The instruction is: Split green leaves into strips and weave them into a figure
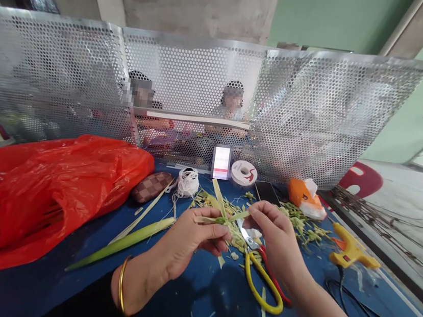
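My left hand point(206, 230) pinches the crossing of several pale green leaf strips point(223, 218), which spread out from its fingertips. One strip points up and away, another to the left. Thumb and fingers of my right hand point(272, 227) are closed on the end of the strip that runs to the right. Below the hands lie scissors point(263, 283) with one yellow and one red handle, their blades partly over leaf scraps point(210, 199). A long green leaf point(124, 243) rests on the blue table to the left of my left wrist.
A red plastic bag point(56, 196) covers the left side. Behind the hands are a white string ball point(188, 182), a checkered pouch point(151, 187), a ribbon spool point(244, 173), a lit phone point(221, 162) and tissues point(307, 197). A yellow glue gun point(352, 250) lies right. Perforated metal panels point(191, 68) stand across the back.
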